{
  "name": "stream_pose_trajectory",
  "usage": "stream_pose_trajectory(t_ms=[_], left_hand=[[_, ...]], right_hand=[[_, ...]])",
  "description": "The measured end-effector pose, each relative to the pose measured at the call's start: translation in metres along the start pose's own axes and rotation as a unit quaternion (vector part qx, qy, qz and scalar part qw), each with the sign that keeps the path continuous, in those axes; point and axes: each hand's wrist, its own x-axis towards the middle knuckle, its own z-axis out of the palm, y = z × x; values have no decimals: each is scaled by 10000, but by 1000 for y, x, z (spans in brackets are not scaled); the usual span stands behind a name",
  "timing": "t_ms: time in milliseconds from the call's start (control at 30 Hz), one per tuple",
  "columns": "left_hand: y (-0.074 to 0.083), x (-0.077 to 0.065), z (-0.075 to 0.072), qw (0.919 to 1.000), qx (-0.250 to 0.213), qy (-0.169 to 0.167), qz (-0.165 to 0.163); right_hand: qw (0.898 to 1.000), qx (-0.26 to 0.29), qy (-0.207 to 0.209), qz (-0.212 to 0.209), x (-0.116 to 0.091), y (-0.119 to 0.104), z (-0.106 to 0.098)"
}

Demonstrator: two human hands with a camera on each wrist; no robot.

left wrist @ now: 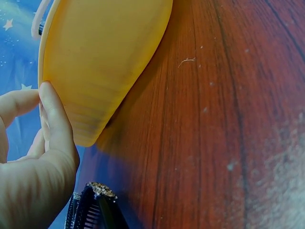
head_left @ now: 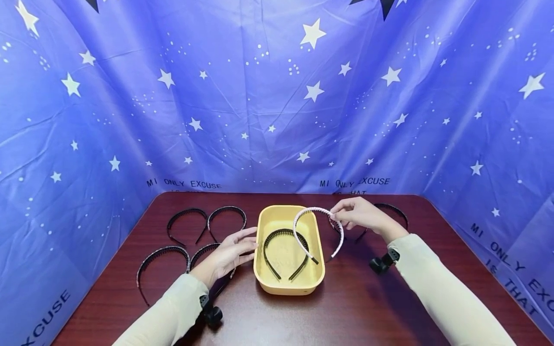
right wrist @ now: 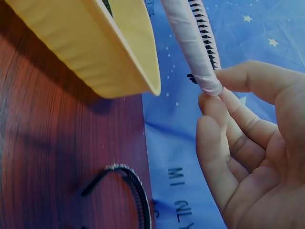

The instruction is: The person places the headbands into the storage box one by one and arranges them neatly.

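Observation:
My right hand [head_left: 359, 214] pinches a pale pink, wrapped headband [head_left: 318, 209] with dark inner teeth between thumb and fingers. The band hangs over the right rim of a yellow plastic box [head_left: 289, 290], its ends pointing down. In the right wrist view the fingertips grip the pink headband [right wrist: 188, 43] on its curve. A black toothed headband [head_left: 284, 231] lies inside the box. At the box's left side, my left hand [head_left: 231, 252] touches the outer wall near the rim with extended fingers. Close up, the thumb of that hand [left wrist: 43, 157] rests against the yellow wall.
Several dark headbands lie left of the box, among them one at the back [head_left: 186, 210] and one in front [head_left: 169, 249]. My left arm partly covers them. Another dark headband [head_left: 391, 207] sits behind my right hand. A blue star-printed cloth [head_left: 277, 96] surrounds the reddish-brown table [head_left: 355, 307].

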Motion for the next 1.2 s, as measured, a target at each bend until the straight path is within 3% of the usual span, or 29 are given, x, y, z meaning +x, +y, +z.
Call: stream_pose_trajectory(t_ms=[667, 1200], left_hand=[[1, 2, 1, 10000, 33, -27, -17], [1, 0, 0, 10000, -7, 5, 2]], right_hand=[[9976, 31, -683, -58, 24, -16, 34], [9961, -399, -709, 333, 45, -27, 60]])
